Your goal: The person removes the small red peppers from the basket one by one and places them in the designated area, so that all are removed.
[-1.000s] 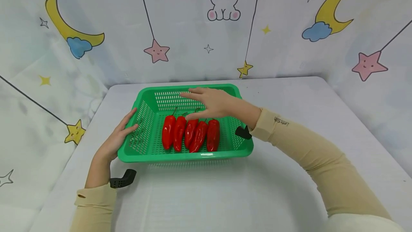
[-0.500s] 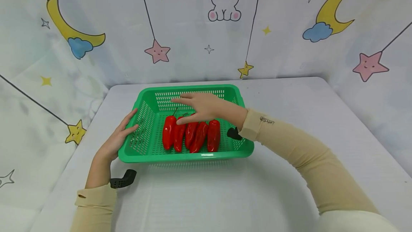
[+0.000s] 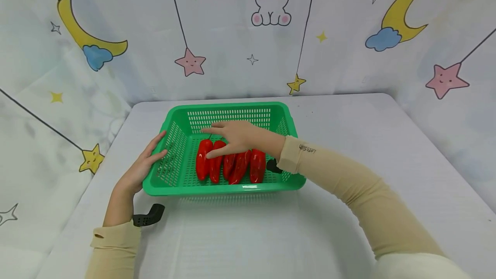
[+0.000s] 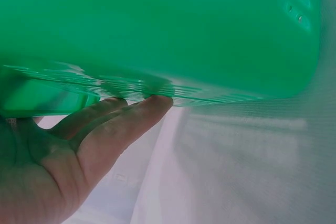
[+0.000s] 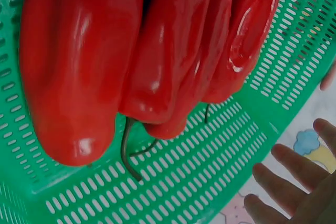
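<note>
A green plastic basket (image 3: 224,190) stands on the white table, with several red chili peppers (image 3: 202,167) side by side inside. My left hand (image 3: 138,170) holds the basket's left side, thumb over the rim. In the left wrist view, the fingers (image 4: 123,132) lie along the outer wall. My right hand (image 3: 232,136) hovers over the peppers, fingers spread and pointing left, holding nothing. Its thumb overlaps the leftmost two peppers in the head view. Close up in the right wrist view, the peppers (image 5: 79,77) show dark stems, with the spread fingers (image 5: 281,184) at lower right.
The white table (image 3: 232,236) extends in front of the basket and to its right. Behind stands a cloth backdrop (image 3: 232,33) printed with moons, stars and a rabbit. Black wrist devices (image 3: 149,215) sit at both wrists.
My right hand has moved left and nearer over the peppers, its thumb passing from the stems to the pepper bodies. The left hand and the basket have stayed in place.
</note>
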### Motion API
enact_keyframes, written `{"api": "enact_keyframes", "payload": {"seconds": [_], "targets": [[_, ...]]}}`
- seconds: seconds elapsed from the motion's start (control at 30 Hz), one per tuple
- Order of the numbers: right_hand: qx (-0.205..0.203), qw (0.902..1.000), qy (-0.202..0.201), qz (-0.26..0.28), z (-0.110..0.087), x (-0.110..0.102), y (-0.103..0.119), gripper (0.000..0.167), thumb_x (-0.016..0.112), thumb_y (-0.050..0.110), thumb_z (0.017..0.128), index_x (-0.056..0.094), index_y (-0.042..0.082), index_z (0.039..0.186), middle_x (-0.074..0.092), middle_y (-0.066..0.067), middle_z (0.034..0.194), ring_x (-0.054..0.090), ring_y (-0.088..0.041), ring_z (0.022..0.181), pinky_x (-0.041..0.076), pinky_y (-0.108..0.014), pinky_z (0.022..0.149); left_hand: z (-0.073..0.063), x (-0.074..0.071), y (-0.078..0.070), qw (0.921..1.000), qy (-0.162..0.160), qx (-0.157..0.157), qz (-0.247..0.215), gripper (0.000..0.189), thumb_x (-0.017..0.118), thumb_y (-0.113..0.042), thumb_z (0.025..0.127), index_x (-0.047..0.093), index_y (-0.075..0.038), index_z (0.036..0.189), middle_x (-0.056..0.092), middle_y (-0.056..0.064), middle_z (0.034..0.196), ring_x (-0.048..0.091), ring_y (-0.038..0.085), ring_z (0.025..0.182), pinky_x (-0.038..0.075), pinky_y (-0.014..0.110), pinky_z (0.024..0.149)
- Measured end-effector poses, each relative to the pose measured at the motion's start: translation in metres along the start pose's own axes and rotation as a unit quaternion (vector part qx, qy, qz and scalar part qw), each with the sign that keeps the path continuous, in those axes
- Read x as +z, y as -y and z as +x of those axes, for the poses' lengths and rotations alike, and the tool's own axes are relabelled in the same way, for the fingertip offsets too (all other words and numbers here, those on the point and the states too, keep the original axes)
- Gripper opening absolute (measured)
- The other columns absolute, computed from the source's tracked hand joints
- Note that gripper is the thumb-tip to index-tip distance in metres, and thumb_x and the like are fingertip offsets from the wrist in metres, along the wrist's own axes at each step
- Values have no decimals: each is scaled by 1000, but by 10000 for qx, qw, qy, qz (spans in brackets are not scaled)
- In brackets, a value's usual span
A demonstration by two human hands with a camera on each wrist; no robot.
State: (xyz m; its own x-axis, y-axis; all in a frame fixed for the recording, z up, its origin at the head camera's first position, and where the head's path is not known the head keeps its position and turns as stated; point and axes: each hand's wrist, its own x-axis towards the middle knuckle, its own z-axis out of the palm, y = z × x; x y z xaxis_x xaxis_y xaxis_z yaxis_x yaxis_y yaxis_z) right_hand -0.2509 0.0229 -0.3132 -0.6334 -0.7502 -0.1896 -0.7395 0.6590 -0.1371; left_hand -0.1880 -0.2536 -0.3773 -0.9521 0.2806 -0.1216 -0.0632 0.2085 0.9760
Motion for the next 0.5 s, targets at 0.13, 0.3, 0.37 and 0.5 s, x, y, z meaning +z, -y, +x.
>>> {"api": "enact_keyframes", "payload": {"seconds": [0.13,0.3,0.37,0.5], "targets": [[-2,10000,82,-3,5,5,1,73,39,67,84,23,31,146,27,-4,147,27,-21,132,35,-40,97,0,0,-1,10000,-15,-12,22,60,38,-31,99,2,-33,147,-8,11,151,34,40,114,47,28,74],[16,9998,171,-44,13,11,2,75,39,68,83,24,30,146,28,-4,147,29,-22,131,35,-40,97,1,0,-2,10000,-40,26,59,60,38,-30,99,3,-33,147,-8,11,151,33,40,115,47,27,74],[1,9997,238,-69,15,13,3,75,39,69,83,24,30,146,29,-4,146,30,-22,130,35,-41,97,1,0,-2,10000,-36,28,68,60,38,-31,99,3,-34,147,-8,11,151,32,40,116,47,27,74],[-30,9993,349,-154,20,17,4,76,38,70,82,24,30,146,31,-5,145,31,-22,129,34,-42,97,0,0,-2,9999,-5,18,100,60,38,-30,99,2,-33,147,-9,11,151,31,40,116,46,26,74]]}}
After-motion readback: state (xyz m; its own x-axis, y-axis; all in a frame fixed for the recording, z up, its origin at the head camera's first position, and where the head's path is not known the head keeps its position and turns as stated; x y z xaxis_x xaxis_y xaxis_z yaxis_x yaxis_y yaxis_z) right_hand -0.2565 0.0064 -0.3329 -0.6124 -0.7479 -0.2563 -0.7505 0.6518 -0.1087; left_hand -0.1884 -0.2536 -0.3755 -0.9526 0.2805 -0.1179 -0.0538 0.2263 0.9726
